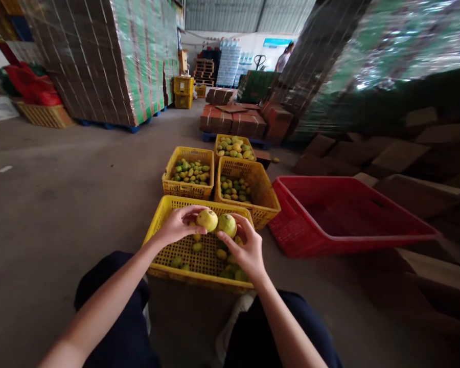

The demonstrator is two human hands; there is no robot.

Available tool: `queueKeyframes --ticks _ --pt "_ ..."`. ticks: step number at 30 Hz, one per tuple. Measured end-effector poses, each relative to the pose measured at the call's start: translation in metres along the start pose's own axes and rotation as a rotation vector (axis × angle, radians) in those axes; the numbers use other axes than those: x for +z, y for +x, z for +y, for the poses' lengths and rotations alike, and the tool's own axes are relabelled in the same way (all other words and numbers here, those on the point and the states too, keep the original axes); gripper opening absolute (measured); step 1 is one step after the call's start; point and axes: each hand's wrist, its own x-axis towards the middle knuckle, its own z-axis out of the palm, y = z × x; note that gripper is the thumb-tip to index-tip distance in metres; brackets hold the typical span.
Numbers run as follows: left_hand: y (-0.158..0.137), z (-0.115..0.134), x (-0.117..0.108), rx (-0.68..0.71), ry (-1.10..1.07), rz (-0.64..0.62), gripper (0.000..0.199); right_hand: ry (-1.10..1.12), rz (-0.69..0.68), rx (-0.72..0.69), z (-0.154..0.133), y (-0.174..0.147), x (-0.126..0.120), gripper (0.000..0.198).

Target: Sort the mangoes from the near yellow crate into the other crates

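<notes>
My left hand [182,225] is closed around a yellow mango [207,220] with dark specks. Beside it, a greener mango [227,225] sits in the fingers of my right hand [247,246]. Both fruits are held close together above a shallow yellow crate [164,220] standing between my legs. Inside that crate lie several loose mangoes [197,247], more of them on the right side, partly hidden by my right hand and wrist.
Beyond it are a left yellow crate [187,190], a right one [266,202] and a far one [215,149], all with mangoes. A red tub [302,225] stands at right. Wrapped box stacks [134,61] and flattened cartons [341,153] flank the floor. A person [282,60] is far back.
</notes>
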Motion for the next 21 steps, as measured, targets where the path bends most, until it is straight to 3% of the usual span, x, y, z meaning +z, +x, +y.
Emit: queueKeyframes --ticks 6,12,15,21 --pt "0.007 0.005 0.001 0.01 -0.001 0.005 0.052 0.013 0.027 0.003 -0.009 0.007 0.002 0.052" --pt "0.017 -0.003 -0.003 -0.043 -0.135 0.069 0.028 0.357 0.027 0.19 -0.009 0.02 0.014 0.044" --pt "0.023 -0.005 -0.002 -0.034 -0.186 0.101 0.019 0.442 0.048 0.218 -0.008 0.03 0.019 0.039" --pt "0.037 -0.01 -0.002 -0.028 -0.178 0.118 0.019 0.669 0.068 0.27 -0.006 0.046 0.024 0.035"
